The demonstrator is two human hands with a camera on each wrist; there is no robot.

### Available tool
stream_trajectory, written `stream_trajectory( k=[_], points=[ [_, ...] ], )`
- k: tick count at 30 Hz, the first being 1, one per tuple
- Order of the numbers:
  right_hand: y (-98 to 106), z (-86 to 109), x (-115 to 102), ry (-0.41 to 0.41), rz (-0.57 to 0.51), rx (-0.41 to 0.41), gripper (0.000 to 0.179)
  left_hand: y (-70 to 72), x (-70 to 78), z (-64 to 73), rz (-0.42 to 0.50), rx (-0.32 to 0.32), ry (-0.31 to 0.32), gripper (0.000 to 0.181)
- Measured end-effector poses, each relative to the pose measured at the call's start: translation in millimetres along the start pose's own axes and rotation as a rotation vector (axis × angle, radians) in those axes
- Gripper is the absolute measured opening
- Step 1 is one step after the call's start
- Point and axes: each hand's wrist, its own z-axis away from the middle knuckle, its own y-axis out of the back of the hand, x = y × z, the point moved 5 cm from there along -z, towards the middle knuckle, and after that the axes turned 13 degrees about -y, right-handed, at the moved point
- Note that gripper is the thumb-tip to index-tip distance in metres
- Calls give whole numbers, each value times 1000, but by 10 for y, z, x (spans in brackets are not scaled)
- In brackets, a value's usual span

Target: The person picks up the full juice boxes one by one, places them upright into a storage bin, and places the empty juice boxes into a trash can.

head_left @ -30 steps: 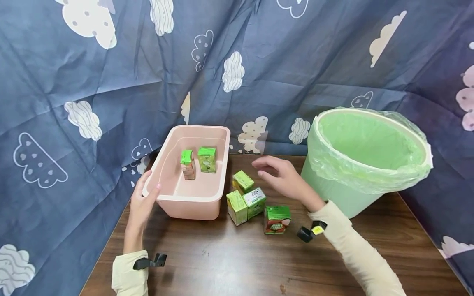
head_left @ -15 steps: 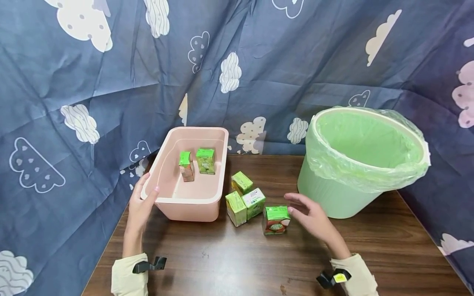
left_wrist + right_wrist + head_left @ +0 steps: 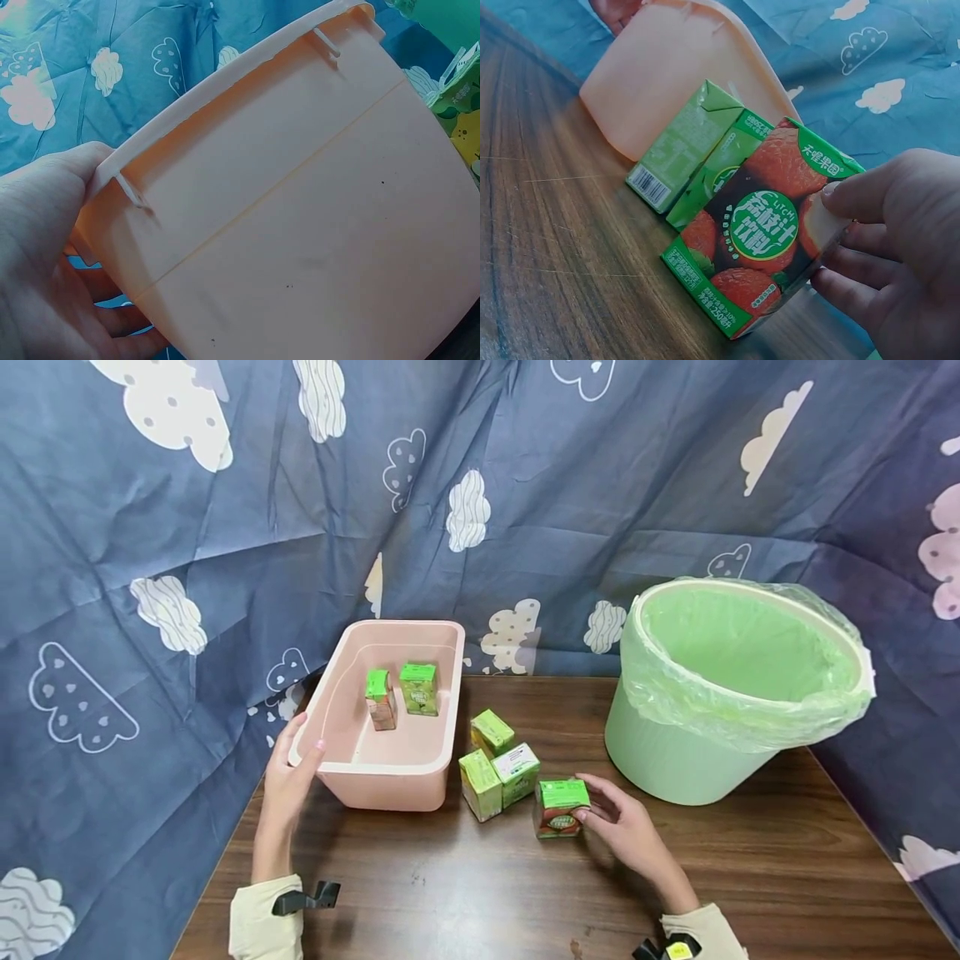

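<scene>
My left hand (image 3: pixel 287 774) grips the near left corner of a pink plastic bin (image 3: pixel 390 768). In the left wrist view the thumb lies at the rim and the fingers go behind the wall. Two juice boxes, one red-brown (image 3: pixel 381 703) and one green (image 3: pixel 420 692), stand inside the bin. On the table, my right hand (image 3: pixel 626 831) holds a red and green litchi juice box (image 3: pixel 558 810) by its right side. The right wrist view shows the thumb on its printed front and the fingers behind it.
Three green juice boxes cluster between the bin and the litchi box: a rear one (image 3: pixel 492 732), a left one (image 3: pixel 482 785) and a right one (image 3: pixel 517 774). A green trash can (image 3: pixel 675 760) with a clear liner stands at the right. A blue cloud-patterned cloth (image 3: pixel 562 510) hangs behind.
My right hand has come from above the green boxes down and rightward, then leftward onto the litchi juice box, and has taken hold of it. The left hand stays on the bin.
</scene>
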Motion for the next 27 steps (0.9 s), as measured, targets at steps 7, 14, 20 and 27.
stream_trajectory(
  k=[7, 14, 20, 27],
  points=[
    [10, -7, 22, 3, 6, 26, 48, 2, 9, 10, 7, 13, -13, 58],
    [14, -8, 28, -20, 0, 32, 46, -3, 21, 4, 7, 9, -10, 58],
    [3, -11, 9, -27, 2, 42, 44, 5, 22, 4, 10, 9, -8, 59],
    [-8, -17, -53, -49, -24, 55, 45, 2, 12, -10, 11, 2, -14, 60]
  ],
)
